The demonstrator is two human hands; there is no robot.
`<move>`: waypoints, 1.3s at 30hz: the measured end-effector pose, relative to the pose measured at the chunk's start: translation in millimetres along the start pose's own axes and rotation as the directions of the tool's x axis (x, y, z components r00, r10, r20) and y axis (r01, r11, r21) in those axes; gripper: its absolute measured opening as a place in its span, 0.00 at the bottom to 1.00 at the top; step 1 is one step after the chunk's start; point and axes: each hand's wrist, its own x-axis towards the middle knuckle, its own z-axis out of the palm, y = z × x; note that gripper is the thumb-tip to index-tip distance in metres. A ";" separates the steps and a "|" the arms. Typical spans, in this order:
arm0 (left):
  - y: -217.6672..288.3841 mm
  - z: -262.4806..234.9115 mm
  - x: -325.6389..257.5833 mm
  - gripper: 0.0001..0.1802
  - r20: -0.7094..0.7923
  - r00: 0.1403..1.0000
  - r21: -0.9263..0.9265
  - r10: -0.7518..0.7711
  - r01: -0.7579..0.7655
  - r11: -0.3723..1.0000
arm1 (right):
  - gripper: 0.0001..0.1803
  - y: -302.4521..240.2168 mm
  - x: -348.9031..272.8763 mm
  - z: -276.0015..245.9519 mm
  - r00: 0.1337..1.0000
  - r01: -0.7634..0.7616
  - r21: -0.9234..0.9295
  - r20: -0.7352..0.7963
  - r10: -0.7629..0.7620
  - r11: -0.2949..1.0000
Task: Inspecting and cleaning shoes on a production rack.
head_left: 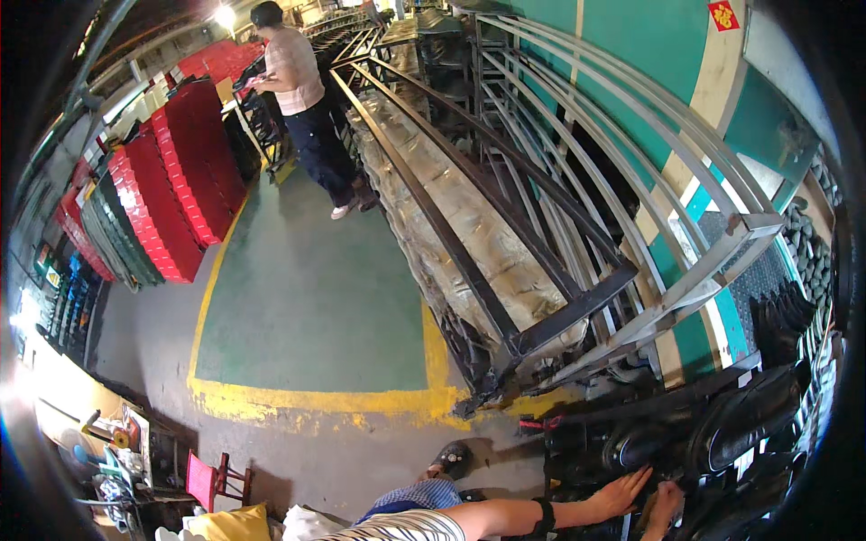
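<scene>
At the lower right my left hand (pixel 622 493) reaches in with its fingers stretched out, resting on a glossy black item. Close beside it is my right hand (pixel 666 505), its fingers curled in; what they hold, if anything, is too small and dark to make out. Around both hands lie several shiny black rubber-like pieces (pixel 631 444), which look like boots. A larger curved black piece (pixel 744 428) lies just beyond my right hand. A dark band (pixel 546 516) circles my left forearm.
Beyond the hands stand a dark metal frame (pixel 505 338) and long pale metal rails (pixel 667 311). Stacked red boxes (pixel 194 171) stand at the far left. Another person (pixel 298 86) stands beside the frame. A red folding chair (pixel 203 478) is at the lower left.
</scene>
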 end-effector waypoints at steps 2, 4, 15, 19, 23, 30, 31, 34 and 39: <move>-1.8 3.5 -2.0 0.51 -0.026 1.000 0.029 0.012 -0.012 0.999 | 0.12 28.6 -16.8 2.7 0.989 -0.143 0.270 0.086 0.124 0.952; 3.1 5.9 -2.1 0.50 -0.033 0.998 0.037 0.045 -0.043 0.998 | 0.12 44.5 -31.0 4.2 0.952 -0.304 0.493 0.184 0.244 0.815; -17.7 -19.8 8.4 0.45 0.009 0.998 -0.095 -0.066 0.066 0.993 | 0.15 -148.0 -63.8 -13.8 0.885 -0.457 0.492 0.165 0.436 0.741; -11.3 -12.7 8.8 0.48 -0.112 0.993 0.082 0.030 -0.021 0.996 | 0.15 -156.7 -47.7 -29.1 0.917 -0.389 0.241 0.014 0.397 0.889; -3.3 -4.8 13.1 0.48 -0.114 0.992 0.037 0.055 -0.051 0.998 | 0.16 -160.2 -21.1 -35.4 0.929 -0.186 0.069 -0.314 0.198 0.980; -24.0 -11.5 2.1 0.37 -0.097 0.992 -0.059 -0.081 0.075 0.995 | 0.25 -131.0 29.2 -12.3 0.907 0.302 -0.587 0.420 -0.036 0.751; -24.3 3.3 2.2 0.35 -0.141 0.988 -0.026 -0.058 0.055 0.998 | 0.27 -144.1 38.1 -19.7 0.880 0.278 -0.572 0.474 0.034 0.772; -1.4 15.9 0.1 0.47 -0.104 0.992 -0.064 0.065 -0.072 0.995 | 0.23 -132.5 17.7 -42.4 0.902 0.353 0.055 0.246 -0.355 0.934; -5.0 14.3 -1.8 0.52 0.083 0.997 -0.050 -0.005 0.009 0.999 | 0.26 -74.9 81.0 -10.1 0.925 -0.125 -0.178 0.334 0.180 0.976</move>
